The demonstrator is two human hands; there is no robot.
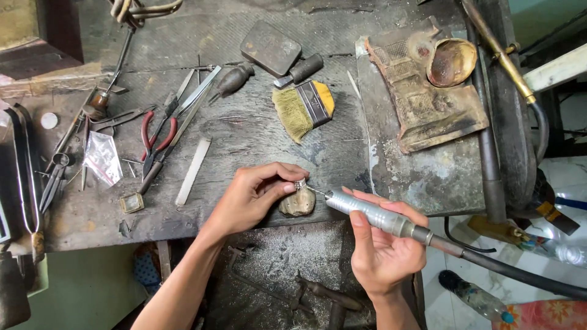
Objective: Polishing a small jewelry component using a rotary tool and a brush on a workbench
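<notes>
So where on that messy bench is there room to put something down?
The biggest bare patch is mid-bench, between the white file, the brush and the left hand. A smaller one is the grey plate in front of the worn block. The far left is crowded around the red pliers and plastic bag.

A jeweller's workshop: a scarred, dust-coated counter (257, 140) strewn with red-handled pliers (156, 137), tweezers (199, 95), a bristle brush (304, 107) and a scorched soldering block (428, 110).
</notes>
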